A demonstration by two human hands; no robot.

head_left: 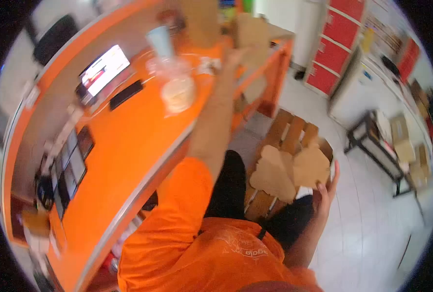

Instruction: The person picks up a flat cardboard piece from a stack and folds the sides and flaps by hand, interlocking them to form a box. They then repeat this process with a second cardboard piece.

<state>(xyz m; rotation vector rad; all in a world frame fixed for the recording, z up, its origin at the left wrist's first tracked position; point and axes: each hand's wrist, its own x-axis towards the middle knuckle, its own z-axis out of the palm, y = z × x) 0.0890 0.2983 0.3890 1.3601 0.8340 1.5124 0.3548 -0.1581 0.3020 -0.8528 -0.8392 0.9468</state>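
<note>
My left arm stretches up along the orange desk, and my left hand [236, 56] is at a brown cardboard piece [253, 34] near the desk's far end; its fingers are smeared by motion, so the grip is unclear. Low on the right, my right hand [325, 192] has its thumb and fingers around the edge of a flat, wavy-edged cardboard piece [311, 165]. Beside and partly touching that piece lies another wavy-edged cardboard piece [272, 175], over a brown slatted wooden surface [282, 129].
The orange desk [143, 131] carries a lit screen [104, 69], a black keyboard [126, 94], a light blue cup [161, 43], a clear plastic bag with pale contents [178, 95] and several dark tablet-like panels [74, 163]. Red lockers [332, 53] and a black-framed stand [379, 151] are at right.
</note>
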